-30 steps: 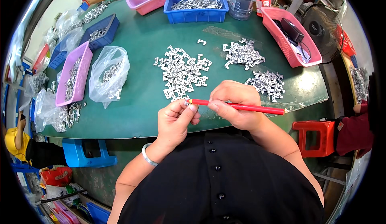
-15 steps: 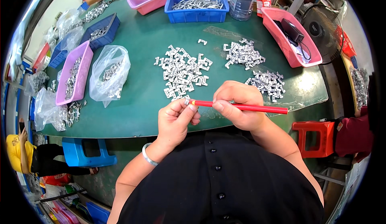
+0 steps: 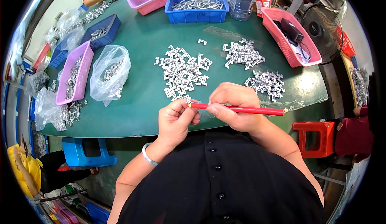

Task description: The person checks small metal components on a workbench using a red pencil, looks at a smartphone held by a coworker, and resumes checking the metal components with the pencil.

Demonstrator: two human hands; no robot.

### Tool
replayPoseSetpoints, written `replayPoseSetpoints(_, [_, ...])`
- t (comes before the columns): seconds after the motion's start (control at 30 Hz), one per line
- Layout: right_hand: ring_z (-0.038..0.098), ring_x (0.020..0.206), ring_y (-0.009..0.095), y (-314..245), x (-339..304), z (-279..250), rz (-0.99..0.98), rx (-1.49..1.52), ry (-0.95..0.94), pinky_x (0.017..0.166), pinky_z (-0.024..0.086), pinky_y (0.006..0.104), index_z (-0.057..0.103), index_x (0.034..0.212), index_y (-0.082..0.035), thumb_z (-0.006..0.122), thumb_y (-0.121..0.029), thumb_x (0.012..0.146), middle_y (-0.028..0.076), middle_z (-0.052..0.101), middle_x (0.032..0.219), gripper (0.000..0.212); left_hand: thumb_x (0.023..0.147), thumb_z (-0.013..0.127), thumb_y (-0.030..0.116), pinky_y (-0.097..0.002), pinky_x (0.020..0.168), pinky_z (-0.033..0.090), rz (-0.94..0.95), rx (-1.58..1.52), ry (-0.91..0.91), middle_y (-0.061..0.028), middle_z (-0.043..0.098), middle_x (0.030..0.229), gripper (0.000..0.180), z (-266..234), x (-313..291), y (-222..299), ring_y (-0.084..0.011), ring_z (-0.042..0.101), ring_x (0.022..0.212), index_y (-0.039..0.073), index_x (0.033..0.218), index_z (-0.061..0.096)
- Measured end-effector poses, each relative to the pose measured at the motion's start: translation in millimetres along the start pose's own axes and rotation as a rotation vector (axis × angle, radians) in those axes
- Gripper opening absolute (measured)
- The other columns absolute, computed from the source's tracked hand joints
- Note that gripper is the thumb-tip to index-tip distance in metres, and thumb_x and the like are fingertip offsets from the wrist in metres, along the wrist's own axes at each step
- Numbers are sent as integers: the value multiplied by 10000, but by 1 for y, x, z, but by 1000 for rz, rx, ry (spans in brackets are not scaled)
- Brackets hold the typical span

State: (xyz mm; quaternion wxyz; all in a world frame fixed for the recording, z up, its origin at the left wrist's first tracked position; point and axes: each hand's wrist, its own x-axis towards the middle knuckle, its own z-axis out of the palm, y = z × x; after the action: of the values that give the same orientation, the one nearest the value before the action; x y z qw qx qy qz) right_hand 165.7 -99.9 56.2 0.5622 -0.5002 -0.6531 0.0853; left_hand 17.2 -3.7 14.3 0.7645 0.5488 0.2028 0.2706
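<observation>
Two hands were up over the near edge of the green table point(image 3: 136, 121): the left hand point(image 3: 173, 121) had a small metal piece point(image 3: 188, 100) pinched at the fingertips, the right hand point(image 3: 237, 107) gripped a red pencil-like stick point(image 3: 261, 111), yellowish tip right by the piece. Stick looked light and stiff, best held mid-barrel. Piece seemed hard, maybe slippery, so I'd have pinched its edges.
</observation>
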Motion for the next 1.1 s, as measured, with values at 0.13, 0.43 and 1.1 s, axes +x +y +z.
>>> replayPoseSetpoints(0.13, [564,592,197,1,-1,-3,23,-21,15,532,444,278,552,694,9,623,-32,740,113,591,673,94,859,533,70,-224,529,445,-3,46,-17,-62,588,685,112,-1,0,2,-106,535,570,-25,883,587])
replayPoseSetpoints(0.43, [541,585,115,5,-10,-13,148,142,258,524,423,236,584,765,7,582,-145,832,76,585,677,166,851,564,105,-239,550,458,-48,-98,35,-47,591,699,145,-4,3,1,-101,545,592,-11,932,595])
replayPoseSetpoints(1.1, [570,833,126,16,-17,20,487,339,167,752,467,259,535,988,-2,552,-21,835,73,589,934,155,902,460,122,-284,605,503,-188,-329,3,-75,608,771,198,0,5,5,-157,594,652,2,1034,548])
